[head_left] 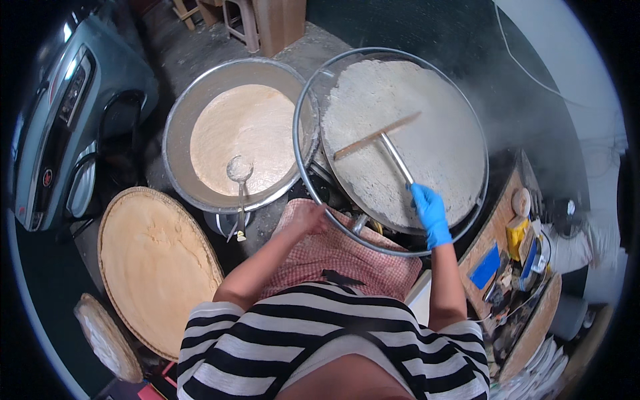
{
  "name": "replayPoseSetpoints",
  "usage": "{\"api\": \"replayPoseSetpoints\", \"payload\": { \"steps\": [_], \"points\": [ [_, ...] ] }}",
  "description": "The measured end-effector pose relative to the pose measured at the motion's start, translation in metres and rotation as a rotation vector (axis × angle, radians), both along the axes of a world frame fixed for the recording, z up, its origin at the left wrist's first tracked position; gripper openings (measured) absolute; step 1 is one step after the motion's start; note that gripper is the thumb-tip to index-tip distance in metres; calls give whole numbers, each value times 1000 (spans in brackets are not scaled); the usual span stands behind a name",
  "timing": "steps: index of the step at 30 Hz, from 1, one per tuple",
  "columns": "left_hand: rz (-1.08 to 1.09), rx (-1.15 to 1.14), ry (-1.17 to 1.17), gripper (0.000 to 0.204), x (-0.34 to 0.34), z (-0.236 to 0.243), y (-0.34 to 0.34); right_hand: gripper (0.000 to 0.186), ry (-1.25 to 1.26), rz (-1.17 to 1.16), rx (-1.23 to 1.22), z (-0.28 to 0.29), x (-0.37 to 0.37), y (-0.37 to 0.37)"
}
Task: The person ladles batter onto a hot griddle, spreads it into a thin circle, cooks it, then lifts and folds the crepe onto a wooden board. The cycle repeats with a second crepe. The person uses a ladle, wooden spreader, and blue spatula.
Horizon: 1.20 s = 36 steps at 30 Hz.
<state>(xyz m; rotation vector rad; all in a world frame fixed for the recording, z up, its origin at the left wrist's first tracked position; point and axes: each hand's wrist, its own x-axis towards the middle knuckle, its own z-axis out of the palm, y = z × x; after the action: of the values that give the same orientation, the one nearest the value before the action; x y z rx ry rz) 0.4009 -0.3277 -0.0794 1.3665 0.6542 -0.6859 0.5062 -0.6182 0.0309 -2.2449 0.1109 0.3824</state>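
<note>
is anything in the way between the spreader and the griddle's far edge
Nothing visible: beyond the spreader, held in the gloved right hand, only a pale layer lies there. The metal ring runs outside that edge.

Brown spreader blade (376, 137), cream batter (233, 137), blue glove (431, 212), black-and-white striped shirt (280, 333), red checked apron (303, 257)

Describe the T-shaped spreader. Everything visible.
The T-shaped spreader has a thin brown crossbar, apparently wood, joined near its middle to a straight, shiny, metal-looking handle. The right hand, in a blue glove, grips the handle's near end, hiding its tip. The crossbar lies aslant, right end farther from the person, over the round pale batter layer; it seems to touch it, though contact is hard to confirm.
</note>
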Motion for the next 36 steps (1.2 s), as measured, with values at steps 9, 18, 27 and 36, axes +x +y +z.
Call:
{"api": "replayPoseSetpoints", "payload": {
  "steps": [9, 18, 27, 36],
  "points": [
    [-62, -204, -519, 27, -22, 47, -111, 50, -304, -111, 214, -16, -149, 25],
    [-133, -185, -556, 19, -12, 95, -136, 41, -271, -313, -46, -5, -145, -120],
    [-15, 57, -770, 12, -37, 102, -92, 52, -276, -503, -355, -59, -133, -342],
    [338, -200, -640, 20, -60, 95, -94, 51, -99, -558, -344, -70, -118, -385]
  ]
}}
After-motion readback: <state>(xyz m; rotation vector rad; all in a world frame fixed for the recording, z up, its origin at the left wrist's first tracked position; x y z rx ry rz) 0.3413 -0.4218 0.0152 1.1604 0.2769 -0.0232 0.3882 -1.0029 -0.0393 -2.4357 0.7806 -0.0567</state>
